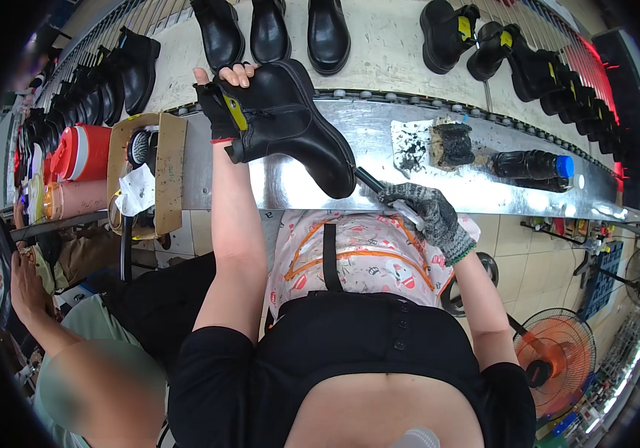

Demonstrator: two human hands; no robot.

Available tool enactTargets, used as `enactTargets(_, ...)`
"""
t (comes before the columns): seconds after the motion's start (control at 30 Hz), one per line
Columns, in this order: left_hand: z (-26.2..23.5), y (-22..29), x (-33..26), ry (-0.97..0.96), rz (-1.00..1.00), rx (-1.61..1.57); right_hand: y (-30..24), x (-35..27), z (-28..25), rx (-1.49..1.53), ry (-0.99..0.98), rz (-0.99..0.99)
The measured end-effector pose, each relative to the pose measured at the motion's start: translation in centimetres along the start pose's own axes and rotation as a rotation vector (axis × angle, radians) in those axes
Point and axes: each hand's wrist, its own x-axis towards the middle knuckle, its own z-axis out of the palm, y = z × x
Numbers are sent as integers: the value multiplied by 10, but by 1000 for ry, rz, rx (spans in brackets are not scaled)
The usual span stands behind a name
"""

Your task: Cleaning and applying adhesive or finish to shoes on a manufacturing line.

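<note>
A black leather ankle boot (283, 119) with a yellow tab inside its opening is held up over the metal bench, tilted with its toe down to the right. My left hand (236, 75) is closed on the boot's upper end, bare fingertips showing past a black covering. My right hand (436, 216), in a grey knit glove, is closed around a slim dark stick-like tool (369, 180). The tool's tip is at the boot's toe, and whether it touches I cannot tell. A whitish piece also shows by the gloved fingers; its kind is unclear.
On the metal bench (260, 187) lie a black-stained sponge block (451, 145) and a dark bottle (533, 166) with a blue cap. A cardboard box (171, 175) holds a hairbrush. Boots stand on the conveyor (387, 45) behind. A co-worker's arm (40, 299) is at left, an orange fan (555, 358) at right.
</note>
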Motion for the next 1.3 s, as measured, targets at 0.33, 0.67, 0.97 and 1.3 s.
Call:
enactTargets(0.33,-45,-18,20,336,29,470,72,-9,8,980,129,343)
enactTargets(0.67,-37,-31,3,579,290,1584,51,-11,2,1137,370,350)
enactTargets(0.97,21,-12,-44,446,357,1785,35,-8,-5,886,547,430)
enactTargets(1.3,99,-19,-116,584,133,1795,23,-3,-3,727,610,377)
